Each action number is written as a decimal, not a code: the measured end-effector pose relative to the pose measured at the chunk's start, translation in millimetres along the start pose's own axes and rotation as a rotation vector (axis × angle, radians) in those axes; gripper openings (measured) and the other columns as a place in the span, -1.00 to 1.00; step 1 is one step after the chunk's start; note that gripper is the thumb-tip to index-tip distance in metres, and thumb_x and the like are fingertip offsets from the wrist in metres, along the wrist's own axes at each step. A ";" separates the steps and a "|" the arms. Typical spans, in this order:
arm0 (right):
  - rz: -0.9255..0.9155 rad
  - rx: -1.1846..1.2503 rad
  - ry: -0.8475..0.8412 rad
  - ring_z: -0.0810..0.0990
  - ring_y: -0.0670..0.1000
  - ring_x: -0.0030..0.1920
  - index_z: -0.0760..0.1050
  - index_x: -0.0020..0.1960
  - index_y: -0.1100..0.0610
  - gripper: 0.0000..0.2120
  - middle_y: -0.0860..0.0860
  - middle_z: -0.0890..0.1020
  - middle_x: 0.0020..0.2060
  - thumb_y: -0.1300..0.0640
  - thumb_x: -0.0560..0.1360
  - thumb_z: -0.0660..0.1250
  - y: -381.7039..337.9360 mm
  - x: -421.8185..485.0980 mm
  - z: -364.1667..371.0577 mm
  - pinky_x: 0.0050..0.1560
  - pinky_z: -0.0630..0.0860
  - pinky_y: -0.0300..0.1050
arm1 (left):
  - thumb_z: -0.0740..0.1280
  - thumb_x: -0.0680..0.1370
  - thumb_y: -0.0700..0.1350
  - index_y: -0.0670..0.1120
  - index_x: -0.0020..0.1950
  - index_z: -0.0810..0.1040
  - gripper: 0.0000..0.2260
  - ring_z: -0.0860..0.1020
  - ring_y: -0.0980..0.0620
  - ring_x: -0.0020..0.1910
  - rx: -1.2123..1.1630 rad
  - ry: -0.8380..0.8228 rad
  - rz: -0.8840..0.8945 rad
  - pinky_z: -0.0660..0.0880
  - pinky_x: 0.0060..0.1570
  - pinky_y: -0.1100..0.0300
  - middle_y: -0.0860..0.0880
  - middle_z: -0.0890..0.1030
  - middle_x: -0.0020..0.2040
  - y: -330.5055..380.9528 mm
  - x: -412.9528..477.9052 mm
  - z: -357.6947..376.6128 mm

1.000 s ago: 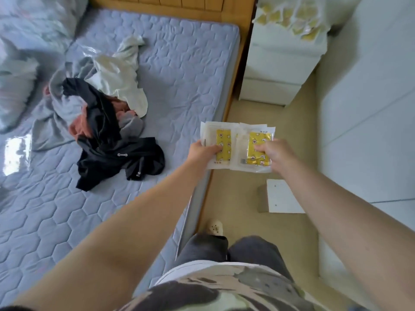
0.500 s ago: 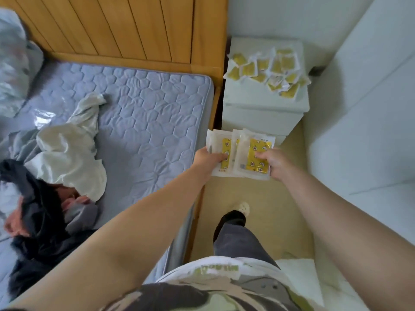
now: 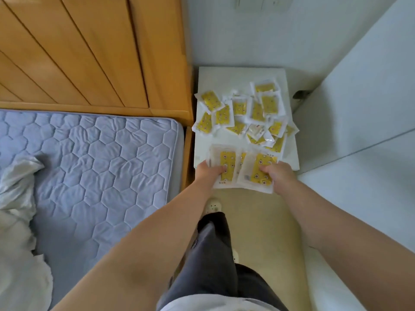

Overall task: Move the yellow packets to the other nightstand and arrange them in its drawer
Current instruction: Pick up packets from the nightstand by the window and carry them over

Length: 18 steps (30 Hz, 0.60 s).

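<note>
A bed [image 3: 89,167] with a quilted grey-blue cover fills the left side, backed by a wooden headboard [image 3: 89,52]. Crumpled white cloth [image 3: 18,198] lies on its near left edge. To the right of the bed, against the wall, stands a white nightstand [image 3: 242,75]; its top serves as the only holding surface in view, and no open drawer shows from this angle. On that top lies a loose heap of yellow packets [image 3: 244,113], overlapping one another and spread from the left edge to the right edge, each in a clear wrapper with a white border. A beige floor [image 3: 258,221] runs between bed and white panels [image 3: 359,142] on the right.

The person's dark trouser leg [image 3: 215,254] and a light slipper [image 3: 213,205] point toward the nightstand. Both bare hands hold a fanned stack of packets [image 3: 242,169] just over the front edge of the nightstand: the left hand [image 3: 208,173] pinches the left part, thumb on top, and the right hand [image 3: 278,173] clamps the right part the same way. Whether the stack touches the tabletop is hard to tell.

Compared with half a second ago, the nightstand sits much closer and lower in view, the dark clothes on the bed have gone out of sight, and the held stack has come from mid-air over the floor to the nightstand's front edge.
</note>
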State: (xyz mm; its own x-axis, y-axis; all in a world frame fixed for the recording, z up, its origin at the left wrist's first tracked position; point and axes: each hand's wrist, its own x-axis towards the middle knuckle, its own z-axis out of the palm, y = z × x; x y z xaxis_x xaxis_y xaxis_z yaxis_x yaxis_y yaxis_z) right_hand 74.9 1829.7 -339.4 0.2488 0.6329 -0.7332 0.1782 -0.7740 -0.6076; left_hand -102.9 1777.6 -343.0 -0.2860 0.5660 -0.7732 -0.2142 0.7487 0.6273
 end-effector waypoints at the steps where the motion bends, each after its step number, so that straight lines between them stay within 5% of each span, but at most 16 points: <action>1: 0.005 -0.017 0.034 0.58 0.12 -0.05 0.48 0.02 0.21 -0.82 0.13 0.57 -0.07 0.33 0.45 0.40 -8.4 19.4 3.4 0.02 0.54 -0.01 | 0.50 0.42 -0.22 -0.06 -0.12 0.52 -0.82 0.63 -0.10 -0.05 0.019 0.006 -0.002 0.58 0.04 -0.03 -0.05 0.62 -0.13 10.7 19.8 5.5; 4: 0.050 -0.105 0.111 0.49 0.05 -0.24 0.44 -0.10 0.22 -0.92 0.13 0.51 -0.17 0.32 0.46 0.34 -27.9 68.5 14.1 -0.35 0.48 -0.27 | 0.46 0.45 -0.24 -0.05 -0.16 0.47 -0.82 0.59 -0.09 -0.07 0.132 0.026 -0.013 0.55 -0.06 0.09 -0.09 0.61 -0.07 34.9 71.0 23.2; 7: 0.057 -0.192 0.140 0.35 -0.04 -0.41 0.34 -0.21 0.16 -0.84 0.03 0.40 -0.33 0.28 0.49 0.29 -42.7 107.5 28.1 -0.52 0.35 -0.27 | 0.41 0.49 -0.25 -0.14 0.13 0.48 -0.75 0.55 -0.07 0.03 0.242 0.048 0.028 0.46 -0.11 0.18 -0.08 0.58 0.10 54.6 104.2 41.5; 9: -0.007 -0.188 0.194 0.38 -0.01 -0.40 0.37 -0.08 0.18 -0.89 0.05 0.43 -0.31 0.30 0.46 0.28 -48.8 131.1 37.6 -0.46 0.31 -0.19 | 0.36 0.52 -0.26 -0.04 0.49 0.25 -0.42 0.54 -0.04 0.06 0.270 0.033 0.126 0.48 -0.15 0.24 -0.03 0.50 0.27 59.3 124.2 53.2; 11: -0.193 -0.217 0.262 0.45 0.07 -0.30 0.40 -0.03 0.18 -0.85 0.06 0.49 -0.26 0.28 0.42 0.29 -50.0 146.0 46.7 -0.36 0.34 -0.13 | 0.29 0.52 -0.31 0.09 0.57 0.02 -0.26 0.55 -0.02 -0.01 0.412 0.038 0.313 0.57 -0.20 0.15 0.00 0.45 0.33 56.4 139.2 61.1; 12: -0.306 -0.320 0.301 0.47 0.11 -0.23 0.41 -0.01 0.17 -0.84 0.05 0.50 -0.23 0.25 0.42 0.31 -47.5 153.8 49.3 -0.29 0.37 -0.09 | 0.30 0.51 -0.31 0.12 0.57 -0.04 -0.22 0.51 -0.07 0.15 0.579 0.068 0.438 0.58 0.01 0.07 -0.02 0.33 0.44 50.8 150.1 64.2; 14: -0.469 -0.641 0.409 0.48 0.17 0.09 0.43 0.20 0.15 -0.63 0.12 0.52 0.08 0.15 0.43 0.39 -38.5 173.5 49.8 0.02 0.43 0.05 | 0.34 0.55 -0.12 0.12 0.56 -0.20 -0.18 0.02 -0.13 0.54 1.047 0.125 0.618 0.08 0.49 -0.05 -0.05 -0.09 0.58 36.7 173.6 65.7; 16: -0.443 -0.826 0.421 0.21 0.20 0.44 0.21 0.46 0.12 -0.33 0.19 0.24 0.44 -0.01 0.45 0.40 -30.9 190.4 47.2 0.36 0.19 0.21 | 0.24 0.57 0.15 0.14 0.53 -0.32 -0.21 -0.35 -0.13 0.51 1.316 0.105 0.628 -0.31 0.42 -0.11 -0.06 -0.37 0.53 21.6 195.6 64.3; 18: -0.384 -0.854 0.352 -0.01 0.19 0.52 0.05 0.54 0.06 -0.23 0.17 0.00 0.53 -0.16 0.48 0.31 -23.1 204.7 46.7 0.40 0.03 0.32 | 0.10 0.56 0.31 0.17 0.51 -0.34 -0.26 -0.43 -0.14 0.46 1.389 0.070 0.607 -0.33 0.42 -0.17 -0.06 -0.46 0.47 7.4 209.9 61.9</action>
State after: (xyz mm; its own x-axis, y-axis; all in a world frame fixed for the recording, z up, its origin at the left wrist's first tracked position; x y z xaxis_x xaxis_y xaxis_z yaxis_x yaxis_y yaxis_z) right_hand 77.2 1978.0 -489.6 0.2739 0.9079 -0.3173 0.8955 -0.3611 -0.2600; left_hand -106.7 1923.3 -506.4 -0.0554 0.9117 -0.4071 0.9608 0.1596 0.2266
